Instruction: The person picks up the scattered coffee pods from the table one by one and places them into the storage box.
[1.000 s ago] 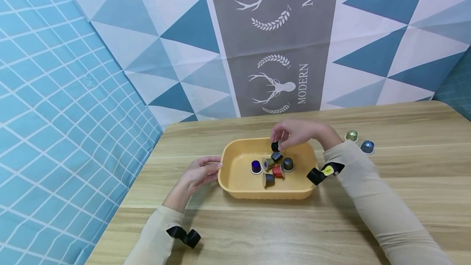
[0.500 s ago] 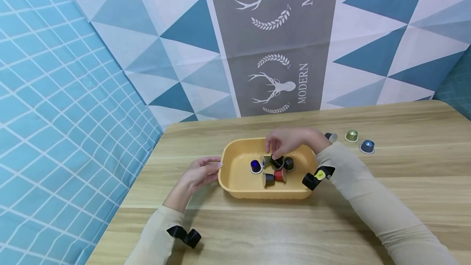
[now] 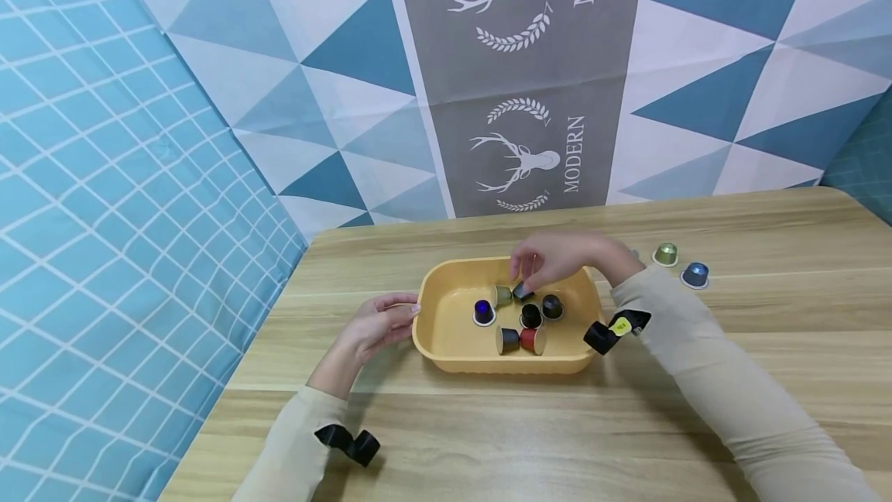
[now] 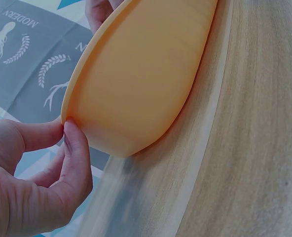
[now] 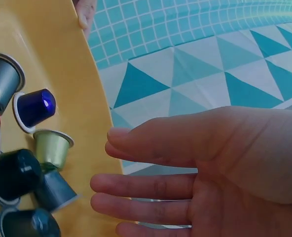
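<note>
My left hand [image 3: 379, 328] pinches the left rim of the yellow tray [image 3: 435, 347] between thumb and fingers, which the left wrist view shows closely. Over the tray's back side is my right hand [image 3: 554, 258]. Its fingers and thumb are extended with nothing between them in the right wrist view. Just below its fingertips lies a slate-blue coffee capsule [image 5: 54, 190], touching or close to a green capsule [image 5: 52, 148]. A black capsule [image 3: 531, 316] sits nearer the tray's middle. Around it are a dark capsule [image 3: 553, 307], a red one [image 3: 535, 341], a grey one [image 3: 508, 341] and a violet-blue one [image 3: 484, 312].
On the wooden table [image 3: 446, 432], right of the tray, stand a green capsule [image 3: 666, 254] and a blue capsule [image 3: 695, 275]. Another capsule is mostly hidden behind my right wrist. A patterned cloth [image 3: 523, 84] hangs behind the table.
My right hand lowered the black capsule into the tray, let it go and drew back up slightly. Capsules there shifted a little. My left hand stays on the rim.
</note>
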`<act>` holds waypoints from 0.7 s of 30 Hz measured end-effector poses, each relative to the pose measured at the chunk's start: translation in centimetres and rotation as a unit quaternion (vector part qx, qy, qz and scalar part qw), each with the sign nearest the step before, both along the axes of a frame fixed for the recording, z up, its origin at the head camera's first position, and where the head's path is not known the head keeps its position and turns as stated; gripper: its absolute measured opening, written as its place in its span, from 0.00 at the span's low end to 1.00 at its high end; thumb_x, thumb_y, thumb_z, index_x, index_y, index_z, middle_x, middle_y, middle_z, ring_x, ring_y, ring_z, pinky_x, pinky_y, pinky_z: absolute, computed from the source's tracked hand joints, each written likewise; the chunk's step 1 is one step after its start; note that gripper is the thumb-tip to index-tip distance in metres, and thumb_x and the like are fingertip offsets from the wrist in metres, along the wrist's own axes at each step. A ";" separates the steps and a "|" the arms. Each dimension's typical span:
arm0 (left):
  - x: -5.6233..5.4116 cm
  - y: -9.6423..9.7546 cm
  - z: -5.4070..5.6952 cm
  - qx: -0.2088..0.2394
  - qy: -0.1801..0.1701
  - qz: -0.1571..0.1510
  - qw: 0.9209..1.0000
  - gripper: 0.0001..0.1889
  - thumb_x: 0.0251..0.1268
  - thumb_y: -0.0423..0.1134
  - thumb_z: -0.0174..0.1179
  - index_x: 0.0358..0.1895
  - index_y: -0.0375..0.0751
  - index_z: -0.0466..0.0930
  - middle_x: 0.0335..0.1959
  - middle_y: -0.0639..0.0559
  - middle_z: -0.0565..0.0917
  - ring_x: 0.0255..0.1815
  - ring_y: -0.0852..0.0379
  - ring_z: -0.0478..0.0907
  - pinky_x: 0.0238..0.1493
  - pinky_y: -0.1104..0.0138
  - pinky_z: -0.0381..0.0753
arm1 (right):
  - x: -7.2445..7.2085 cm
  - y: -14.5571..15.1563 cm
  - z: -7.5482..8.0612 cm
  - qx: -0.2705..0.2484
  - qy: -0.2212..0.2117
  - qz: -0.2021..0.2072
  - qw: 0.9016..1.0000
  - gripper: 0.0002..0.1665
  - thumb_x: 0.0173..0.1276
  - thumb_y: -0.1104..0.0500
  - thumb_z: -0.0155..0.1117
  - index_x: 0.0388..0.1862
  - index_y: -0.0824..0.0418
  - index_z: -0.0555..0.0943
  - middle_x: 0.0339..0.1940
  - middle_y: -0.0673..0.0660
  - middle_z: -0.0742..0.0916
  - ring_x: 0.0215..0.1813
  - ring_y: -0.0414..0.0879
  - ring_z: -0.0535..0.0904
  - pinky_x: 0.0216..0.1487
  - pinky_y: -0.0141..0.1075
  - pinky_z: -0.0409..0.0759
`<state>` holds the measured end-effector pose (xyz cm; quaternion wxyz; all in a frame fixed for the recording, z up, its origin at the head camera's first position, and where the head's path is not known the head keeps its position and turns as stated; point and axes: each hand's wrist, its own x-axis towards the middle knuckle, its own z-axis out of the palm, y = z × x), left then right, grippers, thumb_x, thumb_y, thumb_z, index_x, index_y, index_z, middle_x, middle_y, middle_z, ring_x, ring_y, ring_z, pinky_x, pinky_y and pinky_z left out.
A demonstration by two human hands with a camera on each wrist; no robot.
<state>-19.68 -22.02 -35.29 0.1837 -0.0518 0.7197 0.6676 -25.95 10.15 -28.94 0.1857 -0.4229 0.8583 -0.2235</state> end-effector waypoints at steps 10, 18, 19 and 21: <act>0.0 0.0 0.0 -0.008 -0.002 0.004 1.000 0.23 0.67 0.32 0.57 0.63 0.28 0.67 0.39 0.55 0.84 0.36 0.65 0.82 0.40 0.73 0.84 | 0.7 2.6 -0.3 -0.043 0.042 -0.029 0.998 0.12 0.64 0.62 0.64 0.46 0.64 0.80 0.38 0.54 0.86 0.42 0.43 0.81 0.47 0.37 0.81; 0.1 -0.1 0.0 -0.005 0.001 -0.001 1.000 0.23 0.67 0.32 0.57 0.63 0.28 0.66 0.39 0.55 0.84 0.36 0.65 0.82 0.39 0.73 0.84 | 1.3 5.2 -0.8 -0.081 0.068 -0.059 0.993 0.09 0.66 0.63 0.63 0.45 0.61 0.81 0.34 0.49 0.85 0.40 0.40 0.79 0.40 0.32 0.80; 0.1 0.0 0.0 -0.005 0.000 -0.001 1.000 0.23 0.67 0.32 0.57 0.63 0.28 0.66 0.38 0.55 0.84 0.36 0.65 0.82 0.39 0.73 0.84 | 1.3 5.6 -0.9 -0.084 0.073 -0.062 0.992 0.09 0.66 0.63 0.63 0.44 0.61 0.81 0.34 0.49 0.85 0.39 0.40 0.79 0.38 0.32 0.80; 0.0 0.0 0.0 -0.004 -0.002 0.001 1.000 0.23 0.66 0.31 0.57 0.63 0.28 0.67 0.38 0.56 0.83 0.36 0.65 0.82 0.39 0.73 0.83 | 1.4 6.3 -0.9 -0.088 0.082 -0.071 0.990 0.09 0.66 0.63 0.63 0.44 0.61 0.81 0.34 0.48 0.84 0.38 0.39 0.79 0.36 0.31 0.79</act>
